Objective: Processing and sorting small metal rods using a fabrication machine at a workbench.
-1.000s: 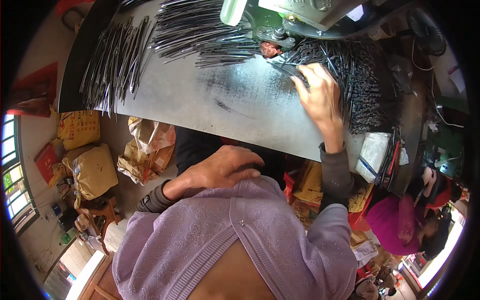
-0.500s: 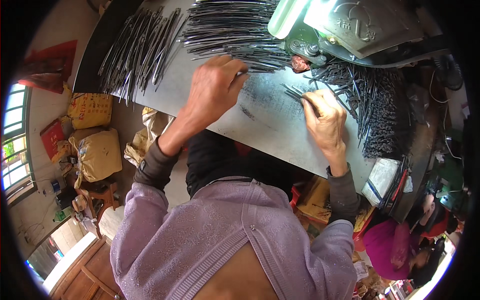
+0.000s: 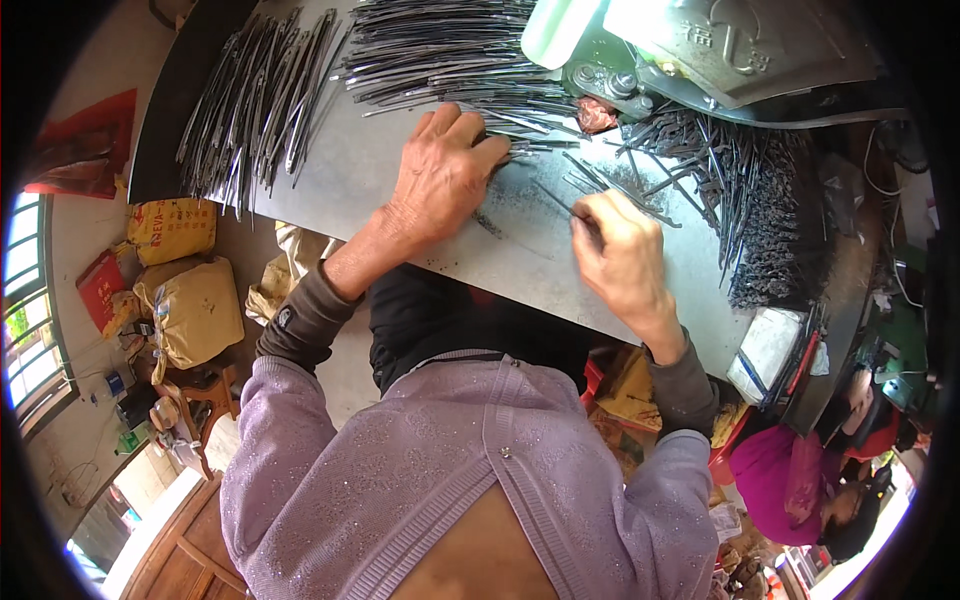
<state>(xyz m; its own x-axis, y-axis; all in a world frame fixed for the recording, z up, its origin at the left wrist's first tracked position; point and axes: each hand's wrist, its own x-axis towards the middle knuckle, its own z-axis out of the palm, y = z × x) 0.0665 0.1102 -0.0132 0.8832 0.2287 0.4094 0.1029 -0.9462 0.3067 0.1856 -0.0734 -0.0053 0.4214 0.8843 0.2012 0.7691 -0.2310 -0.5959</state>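
My right hand (image 3: 625,262) is closed in a pinch on one thin dark metal strip (image 3: 552,196), whose free end points up and left over the grey metal tabletop (image 3: 560,275). Just beyond it lie a few loose strips. My left hand (image 3: 447,180) rests by the near edge of a wide pile of similar strips (image 3: 450,50), its fingers curled inward. Whatever those fingers hold, if anything, is hidden. Another bundle of strips (image 3: 262,105) lies at the far left of the table. A tangled heap of dark strips (image 3: 765,210) covers the right side.
A green machine (image 3: 600,75) with a metal cover (image 3: 745,50) and a bright lamp (image 3: 558,28) stands at the back right. A crumpled reddish wad (image 3: 596,115) sits beside it. Sacks (image 3: 195,310) are stacked at left. Another person in magenta (image 3: 780,485) is at lower right.
My right hand has moved left and slightly nearer, away from the loose strips, with a single strip now showing in its pinch. My left hand has shifted a little right.
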